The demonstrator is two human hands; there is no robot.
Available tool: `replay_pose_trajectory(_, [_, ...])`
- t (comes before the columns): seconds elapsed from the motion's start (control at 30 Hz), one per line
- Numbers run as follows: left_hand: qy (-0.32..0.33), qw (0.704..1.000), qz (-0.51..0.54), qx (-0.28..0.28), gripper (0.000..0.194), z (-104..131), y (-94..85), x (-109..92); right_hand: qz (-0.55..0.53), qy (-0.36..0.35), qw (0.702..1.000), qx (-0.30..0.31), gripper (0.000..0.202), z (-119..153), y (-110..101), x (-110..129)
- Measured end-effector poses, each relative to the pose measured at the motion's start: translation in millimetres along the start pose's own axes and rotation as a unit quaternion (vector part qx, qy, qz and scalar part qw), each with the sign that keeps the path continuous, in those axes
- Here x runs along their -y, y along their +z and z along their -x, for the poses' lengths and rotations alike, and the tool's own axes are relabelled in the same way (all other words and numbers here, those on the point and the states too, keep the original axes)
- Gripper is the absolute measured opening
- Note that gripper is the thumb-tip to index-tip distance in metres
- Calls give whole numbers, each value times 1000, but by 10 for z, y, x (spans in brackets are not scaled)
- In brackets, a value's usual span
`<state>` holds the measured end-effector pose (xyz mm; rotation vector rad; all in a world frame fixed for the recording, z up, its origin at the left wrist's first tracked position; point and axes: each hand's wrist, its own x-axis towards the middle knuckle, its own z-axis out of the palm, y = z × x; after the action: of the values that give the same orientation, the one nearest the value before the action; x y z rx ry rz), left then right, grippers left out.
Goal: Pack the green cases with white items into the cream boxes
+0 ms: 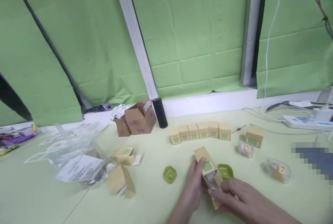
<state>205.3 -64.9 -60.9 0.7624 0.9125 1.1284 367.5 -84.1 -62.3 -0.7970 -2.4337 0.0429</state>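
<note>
My left hand (194, 184) is closed around a small tan cardboard box (201, 153), its thumb lying beside the green label. The box is tilted, with its open end facing me, and something pale shows inside. At that open end, the bent fingers of my right hand (238, 194) hold the edge by the flap; the fingertips are partly hidden. Just behind the box sits a green square dish (225, 171), partly covered by it. A second green dish (170, 174) lies to the left of my left hand.
Several similar boxes (194, 132) stand in a row behind. Another box (254, 136) and two clear packs (278, 171) lie right, near a power strip (299, 121). Leftward are two opened boxes (121, 180), a plastic bag (78, 144), a brown carton (140, 118) and a black cylinder (160, 113).
</note>
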Motion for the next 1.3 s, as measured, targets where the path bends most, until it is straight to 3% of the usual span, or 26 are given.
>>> replay_pose_trajectory(0.13, [-12,1000,-21,20,40,0,-2,7,42,-23,999,-16,31,3,9,-66])
replay_pose_trajectory(0.27, [-3,998,-52,39,41,19,14,24,-11,27,998,-63,15,39,45,-119])
replay_pose_trajectory(0.43, [-27,994,-95,47,50,13,15,63,-73,81,991,-79,15,32,75,-108])
replay_pose_trajectory(0.53, [-28,990,-124,55,56,-13,-1,53,-107,122,982,-100,5,25,89,-129])
replay_pose_trajectory(0.57, [-22,990,-128,61,56,-15,-5,36,-120,144,976,-111,4,28,88,-143])
replay_pose_trajectory(0.73, [95,977,-152,118,46,76,-32,-33,-247,224,931,-149,43,52,25,-214])
replay_pose_trajectory(0.9, [151,938,-279,143,46,230,-155,148,-366,237,894,-101,20,-3,-19,-171])
replay_pose_trajectory(1.03, [178,921,-323,123,55,289,-188,281,-406,300,854,-128,27,-38,-12,-82])
replay_pose_trajectory(1.2, [165,930,-304,123,58,318,-135,299,-402,326,851,-89,29,-8,-11,4])
replay_pose_trajectory(1.3, [173,931,-297,124,61,328,-117,284,-400,325,850,-110,33,-33,12,27])
